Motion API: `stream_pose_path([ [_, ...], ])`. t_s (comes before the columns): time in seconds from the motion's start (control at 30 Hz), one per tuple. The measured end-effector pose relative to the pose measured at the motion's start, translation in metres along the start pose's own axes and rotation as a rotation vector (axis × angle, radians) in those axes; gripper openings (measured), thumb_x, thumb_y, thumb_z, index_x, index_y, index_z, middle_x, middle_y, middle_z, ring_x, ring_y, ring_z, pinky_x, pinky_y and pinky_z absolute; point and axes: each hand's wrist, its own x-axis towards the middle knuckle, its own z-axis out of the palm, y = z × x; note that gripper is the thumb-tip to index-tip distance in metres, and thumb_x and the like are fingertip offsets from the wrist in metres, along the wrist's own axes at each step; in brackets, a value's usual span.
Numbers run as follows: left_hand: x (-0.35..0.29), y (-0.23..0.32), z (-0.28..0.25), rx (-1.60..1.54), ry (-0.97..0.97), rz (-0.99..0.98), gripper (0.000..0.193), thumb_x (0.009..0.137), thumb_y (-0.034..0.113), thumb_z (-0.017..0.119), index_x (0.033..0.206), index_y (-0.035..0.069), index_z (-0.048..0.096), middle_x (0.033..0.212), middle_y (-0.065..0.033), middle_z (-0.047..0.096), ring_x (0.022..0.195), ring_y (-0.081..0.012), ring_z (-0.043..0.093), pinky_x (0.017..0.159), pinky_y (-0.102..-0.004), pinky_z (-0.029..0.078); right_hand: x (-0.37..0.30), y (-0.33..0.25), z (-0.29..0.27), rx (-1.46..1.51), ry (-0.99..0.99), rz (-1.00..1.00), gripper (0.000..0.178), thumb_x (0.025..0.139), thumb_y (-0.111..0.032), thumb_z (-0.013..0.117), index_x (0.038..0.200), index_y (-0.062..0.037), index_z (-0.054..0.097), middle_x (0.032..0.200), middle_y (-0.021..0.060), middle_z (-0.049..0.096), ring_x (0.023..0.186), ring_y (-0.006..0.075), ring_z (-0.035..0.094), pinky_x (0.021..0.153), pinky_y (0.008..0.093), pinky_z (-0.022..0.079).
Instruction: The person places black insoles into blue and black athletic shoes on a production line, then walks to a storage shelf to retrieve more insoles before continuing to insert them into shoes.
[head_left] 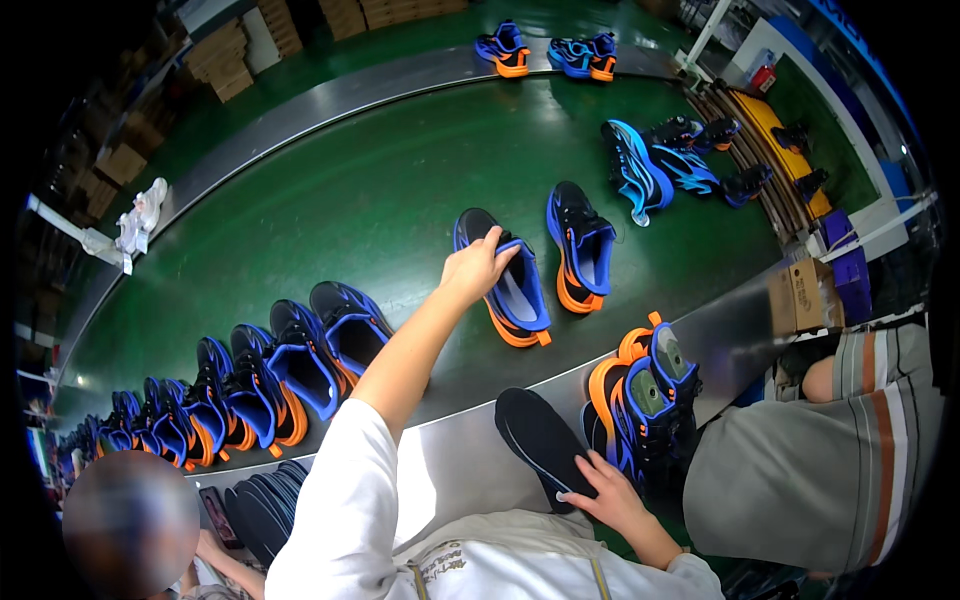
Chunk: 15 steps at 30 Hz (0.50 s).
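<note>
The left hand (pixel 478 270) grips a shoe (pixel 532 288); the right hand (pixel 612 500) holds an insole (pixel 533 430) by its near end, so it could droop.

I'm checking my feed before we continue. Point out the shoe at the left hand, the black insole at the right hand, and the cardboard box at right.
Shoe (pixel 535 288): head view, blue collar.
Black insole (pixel 538 430): head view, flat face.
Cardboard box (pixel 805 292): head view, brown side.

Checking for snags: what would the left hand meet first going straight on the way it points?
The black-and-blue shoe that the left hand touches. Past it, the neighbouring shoe on the right lies near that line; depth leaves contact uncertain.
</note>
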Motion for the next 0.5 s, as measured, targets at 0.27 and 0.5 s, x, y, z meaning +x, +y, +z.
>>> stream_pose_path([
  [0.27, -0.005, -0.014, -0.024, 0.024, 0.111, 0.028, 0.044, 0.088, 0.042, 0.042, 0.101, 0.002, 0.055, 0.085, -0.0178, 0.062, 0.078, -0.0334, 0.06, 0.07, -0.0406, 0.048, 0.004, 0.017, 0.014, -0.122, -0.023, -0.042, 0.059, 0.071, -0.041, 0.066, 0.117, -0.007, 0.052, 0.117, 0.0282, 0.046, 0.101, 0.0413, 0.049, 0.086, 0.0418, 0.042],
  [0.5, -0.054, -0.035, -0.029, -0.089, 0.131, -0.159, 0.05, 0.084, 0.045, 0.049, 0.074, -0.003, 0.058, 0.065, -0.0213, 0.059, 0.069, -0.0354, 0.06, 0.061, -0.0394, 0.046, 0.079, -0.059, -0.12, -0.237, 0.404, -0.418, 0.019, 0.061, -0.01, 0.073, 0.075, -0.0023, 0.064, 0.11, 0.0172, 0.056, 0.073, 0.0278, 0.051, 0.067, 0.0332, 0.043],
])
